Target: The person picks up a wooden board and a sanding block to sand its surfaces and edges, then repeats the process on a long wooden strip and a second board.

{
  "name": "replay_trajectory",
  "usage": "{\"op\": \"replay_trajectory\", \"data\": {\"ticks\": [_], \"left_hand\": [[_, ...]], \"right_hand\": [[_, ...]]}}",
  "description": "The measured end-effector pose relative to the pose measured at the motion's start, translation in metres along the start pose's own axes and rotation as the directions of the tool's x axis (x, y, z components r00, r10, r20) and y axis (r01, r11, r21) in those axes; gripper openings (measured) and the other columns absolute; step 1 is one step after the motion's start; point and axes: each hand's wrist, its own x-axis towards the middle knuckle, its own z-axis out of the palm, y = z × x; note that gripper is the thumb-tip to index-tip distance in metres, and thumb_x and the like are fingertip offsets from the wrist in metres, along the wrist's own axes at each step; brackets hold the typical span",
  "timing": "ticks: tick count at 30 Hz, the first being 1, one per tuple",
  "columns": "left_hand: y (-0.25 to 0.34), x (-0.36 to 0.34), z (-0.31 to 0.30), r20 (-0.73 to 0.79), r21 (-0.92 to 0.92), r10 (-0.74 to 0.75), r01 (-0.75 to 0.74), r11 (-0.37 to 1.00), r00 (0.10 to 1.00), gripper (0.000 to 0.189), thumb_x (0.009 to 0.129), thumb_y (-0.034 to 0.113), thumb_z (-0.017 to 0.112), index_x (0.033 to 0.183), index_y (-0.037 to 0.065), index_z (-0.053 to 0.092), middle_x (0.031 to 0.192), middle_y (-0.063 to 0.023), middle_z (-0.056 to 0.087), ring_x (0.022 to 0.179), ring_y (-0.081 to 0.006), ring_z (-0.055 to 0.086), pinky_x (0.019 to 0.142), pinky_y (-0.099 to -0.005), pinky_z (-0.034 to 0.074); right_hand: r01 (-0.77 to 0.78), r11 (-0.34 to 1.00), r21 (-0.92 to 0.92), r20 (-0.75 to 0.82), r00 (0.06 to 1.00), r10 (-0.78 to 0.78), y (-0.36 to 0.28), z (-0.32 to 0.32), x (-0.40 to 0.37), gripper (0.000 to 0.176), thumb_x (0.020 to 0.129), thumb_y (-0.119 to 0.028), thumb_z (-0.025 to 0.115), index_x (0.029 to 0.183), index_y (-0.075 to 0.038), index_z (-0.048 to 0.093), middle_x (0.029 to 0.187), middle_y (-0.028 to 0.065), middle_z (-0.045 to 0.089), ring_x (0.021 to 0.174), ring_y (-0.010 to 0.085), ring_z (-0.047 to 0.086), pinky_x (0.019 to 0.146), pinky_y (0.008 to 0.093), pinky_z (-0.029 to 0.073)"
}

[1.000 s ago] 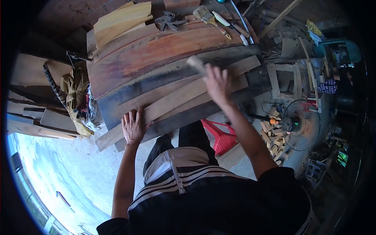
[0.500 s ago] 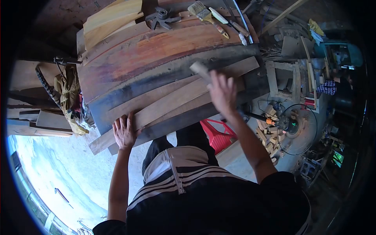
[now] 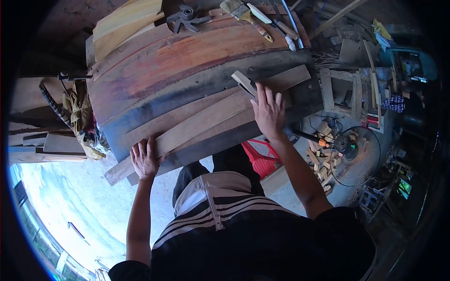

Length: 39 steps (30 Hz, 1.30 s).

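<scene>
A long, slightly curved wooden strip [image 3: 206, 122] lies slantwise across the dark workbench [image 3: 154, 100], on top of a wider board. My left hand [image 3: 145, 158] presses on the strip near its lower left end, fingers wrapped over its edge. Toward the strip's right part, my right hand [image 3: 269, 112] is closed on a small flat wooden block [image 3: 244, 83], which is tilted and touches or hovers just above the strip; the exact contact is hidden.
At the bench's far side lie a brush [image 3: 243, 16], a white-handled tool [image 3: 258, 13], a dark star-shaped metal part [image 3: 187, 19] and pale boards [image 3: 124, 25]. A red plastic stool [image 3: 260, 159], wood offcuts [image 3: 323, 161] and a fan [image 3: 349, 147] stand to the right.
The block in my right hand has turned and now shows its side, and the hand looks sharper. The whole view has shifted slightly. My left hand stays on the strip.
</scene>
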Motion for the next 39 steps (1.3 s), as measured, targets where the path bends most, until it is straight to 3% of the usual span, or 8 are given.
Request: {"op": "replay_trajectory", "data": {"ticks": [11,15,16,17,20,32,35,39], "left_hand": [[0.001,0.0,-0.002,-0.025,-0.025,-0.009,0.008,1.0,1.0,0.087,0.066,0.053,0.081,0.139,0.016,0.051,0.118,-0.0107,0.054,0.113,-0.0343,0.051,0.1,-0.0493,0.04],[-0.002,-0.003,0.004,-0.013,0.011,0.002,-0.002,1.0,1.0,0.087,0.072,0.065,0.072,0.142,0.017,0.05,0.12,-0.0107,0.053,0.112,-0.033,0.05,0.1,-0.0489,0.04],[-0.003,-0.003,0.004,-0.011,0.011,0.001,-0.001,1.0,1.0,0.087,0.072,0.065,0.072,0.142,0.017,0.05,0.12,-0.0107,0.053,0.112,-0.033,0.05,0.1,-0.0489,0.04],[-0.002,-0.003,0.003,0.0,-0.006,-0.003,0.003,1.0,1.0,0.087,0.073,0.065,0.072,0.142,0.017,0.05,0.12,-0.0111,0.053,0.112,-0.0333,0.05,0.1,-0.0489,0.04],[-0.001,0.0,0.001,-0.013,-0.011,0.002,-0.002,1.0,1.0,0.087,0.073,0.064,0.072,0.142,0.017,0.05,0.12,-0.0119,0.053,0.112,-0.0339,0.05,0.1,-0.0491,0.041],[-0.002,-0.002,0.003,-0.033,0.037,0.006,-0.004,0.999,0.999,0.084,0.075,0.069,0.066,0.14,0.017,0.052,0.12,-0.0106,0.054,0.11,-0.0332,0.051,0.098,-0.0493,0.041],[0.0,-0.001,0.003,-0.033,0.037,-0.006,0.008,0.999,0.999,0.084,0.074,0.068,0.068,0.14,0.018,0.052,0.121,-0.01,0.054,0.111,-0.033,0.051,0.099,-0.0492,0.041],[0.001,-0.001,0.001,-0.035,0.023,-0.013,0.014,1.0,0.999,0.087,0.071,0.065,0.072,0.141,0.018,0.051,0.121,-0.0096,0.054,0.113,-0.0329,0.051,0.099,-0.0491,0.041]], "right_hand": [[-0.357,0.934,0.002,0.147,0.924,0.353,0.215,0.042,0.093,0.059,0.098,-0.047,0.056,0.151,-0.029,0.037,0.145,0.0077,0.046,0.126,0.0402,0.048,0.1,0.0617,0.039],[0.188,0.843,0.504,0.158,0.939,-0.304,0.08,0.001,0.058,0.052,0.087,-0.02,0.072,0.137,-0.022,0.054,0.122,0.0116,0.06,0.113,0.0406,0.057,0.098,0.057,0.042],[0.13,0.779,0.613,0.199,0.929,-0.312,0.076,0.002,0.059,0.052,0.086,-0.019,0.073,0.135,-0.024,0.056,0.123,0.0083,0.059,0.114,0.0363,0.056,0.095,0.0548,0.042],[0.358,0.87,0.34,0.147,0.893,-0.425,0.026,-0.011,0.042,0.052,0.084,-0.021,0.075,0.133,-0.026,0.057,0.125,0.0032,0.057,0.114,0.0311,0.053,0.095,0.0523,0.04],[0.655,0.6,0.46,-0.069,0.7,-0.711,-0.046,0.016,0.015,0.053,0.082,-0.026,0.078,0.131,-0.034,0.059,0.121,-0.0024,0.055,0.111,0.0243,0.051,0.091,0.0478,0.04],[0.485,0.862,0.15,0.27,0.818,-0.507,0.236,-0.003,0.084,0.067,0.086,-0.024,0.075,0.146,-0.019,0.046,0.138,0.0044,0.051,0.115,0.0303,0.049,0.098,0.0467,0.042],[0.713,0.701,0.037,0.271,0.668,-0.693,0.154,0.004,0.071,0.066,0.086,-0.034,0.075,0.145,-0.02,0.048,0.129,0.0026,0.054,0.105,0.0261,0.05,0.091,0.0421,0.045],[0.852,0.461,0.248,-0.141,0.503,-0.853,-0.003,0.038,0.044,0.055,0.092,-0.029,0.068,0.143,-0.027,0.049,0.112,-0.0002,0.052,0.1,0.0214,0.048,0.09,0.0411,0.044]]}}
